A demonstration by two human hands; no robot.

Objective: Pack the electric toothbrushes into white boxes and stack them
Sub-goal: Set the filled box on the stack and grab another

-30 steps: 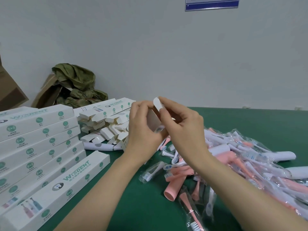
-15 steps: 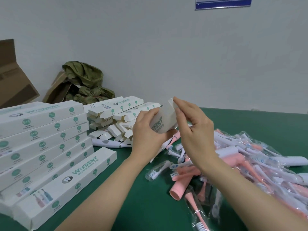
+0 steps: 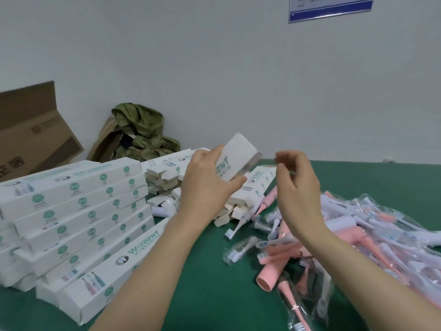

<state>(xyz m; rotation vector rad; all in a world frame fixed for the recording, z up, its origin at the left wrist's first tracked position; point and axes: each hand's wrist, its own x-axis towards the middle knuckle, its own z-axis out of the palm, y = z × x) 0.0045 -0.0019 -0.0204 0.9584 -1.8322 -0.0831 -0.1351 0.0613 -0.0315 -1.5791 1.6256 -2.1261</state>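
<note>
A green table [image 3: 214, 295] is lying under everything. On its near left, a stack of white boxes [image 3: 78, 211] with green letters and dots is sitting, and part of it is running off the left edge. On the near right, a pile of toothbrushes [image 3: 358, 235] is lying in clear bags, some pink and some white, and it is running off the right edge. Both arms are coming in from the bottom.

The left hand [image 3: 207, 185] is gripping a white box [image 3: 236, 158], with the thumb under it and the fingers over its top. It is holding the box tilted in the air above a heap of boxes [image 3: 167, 182] with open flaps. The hand is hiding the box's lower end.

The right hand [image 3: 298, 187] is hanging just beside the box, not touching it, with curled fingers. It is too hard to tell if it is pinching something small.

Farther back, a brown cardboard box [image 3: 31, 130] and a crumpled green cloth [image 3: 140, 130] are sitting by the grey wall [image 3: 214, 68]. A blue sign [image 3: 331, 7] is getting cut off at the top.
</note>
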